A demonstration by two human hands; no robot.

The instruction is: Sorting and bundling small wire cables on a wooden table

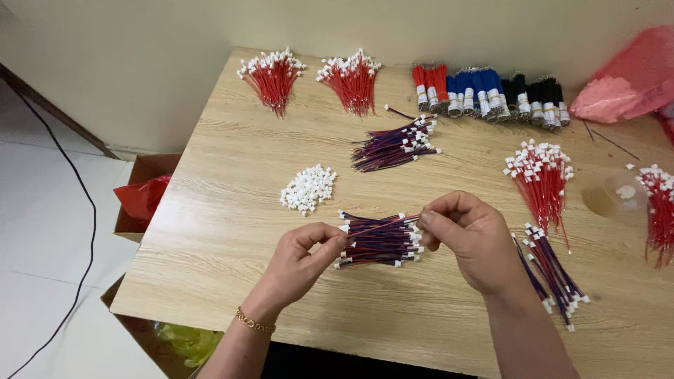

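A: What are the fingers doing?

B: The right hand point(472, 238), just right of the frame's centre, is curled with thumb and forefinger pinched on the end of a thin red wire point(385, 224). The left hand point(302, 263), lower centre, pinches the other end, knuckles up, its wrist wearing a gold bracelet point(254, 323).

A: And under them?

B: The wire stretches across a bundle of red-and-blue wire leads point(379, 241) with white connectors, lying on the wooden table point(225, 231) between both hands. Whether the left fingers also touch the bundle is hard to tell.

A: Farther out?

B: A heap of loose white connectors point(308, 188) sits left of centre, and red lead bundles point(272, 75) lie at the upper left.
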